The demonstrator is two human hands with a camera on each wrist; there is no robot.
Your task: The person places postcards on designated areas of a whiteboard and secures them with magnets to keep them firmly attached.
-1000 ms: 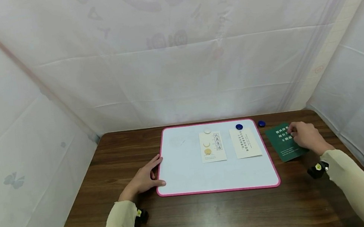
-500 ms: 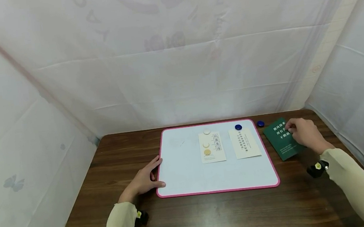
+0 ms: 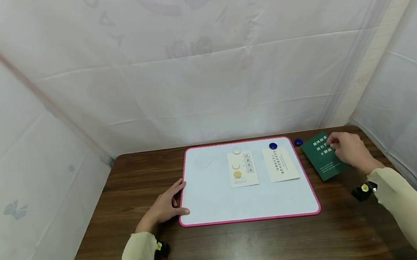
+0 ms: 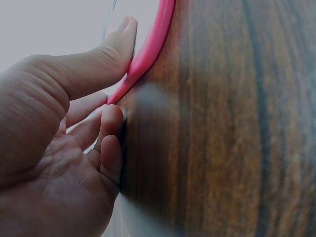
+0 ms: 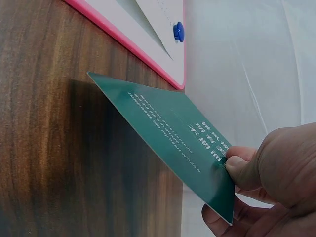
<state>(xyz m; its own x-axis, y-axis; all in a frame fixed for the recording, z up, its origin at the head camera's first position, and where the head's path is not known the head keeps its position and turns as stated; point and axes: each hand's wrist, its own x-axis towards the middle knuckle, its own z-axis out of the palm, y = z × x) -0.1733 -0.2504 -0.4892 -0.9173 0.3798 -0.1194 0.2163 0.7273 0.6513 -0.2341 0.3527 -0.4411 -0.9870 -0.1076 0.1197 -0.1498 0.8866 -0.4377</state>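
Note:
A green card (image 3: 323, 155) with white print is lifted off the table, tilted, in the right wrist view. My right hand (image 3: 352, 154) pinches it near its right edge, the thumb (image 5: 242, 170) on the printed face and other fingers behind. At the whiteboard's left side my left hand (image 3: 163, 206) grips the pink frame, its thumb (image 4: 116, 49) over the rim and some fingers curled against the edge. The whiteboard (image 3: 217, 204) lies on the table. On it are a cream card (image 3: 242, 177) below a white magnet (image 3: 237, 150) and another cream card (image 3: 286, 170) below a blue magnet (image 3: 273, 146).
A second blue magnet (image 3: 298, 141) lies on the brown wooden table (image 3: 241, 250), just right of the whiteboard and close to the green card. White printed cloth (image 3: 189, 98) hangs behind the table and on both sides.
My right hand has moved slightly away from me with the green card, which has turned and shifted a little toward the back. My left hand stays on the whiteboard's edge.

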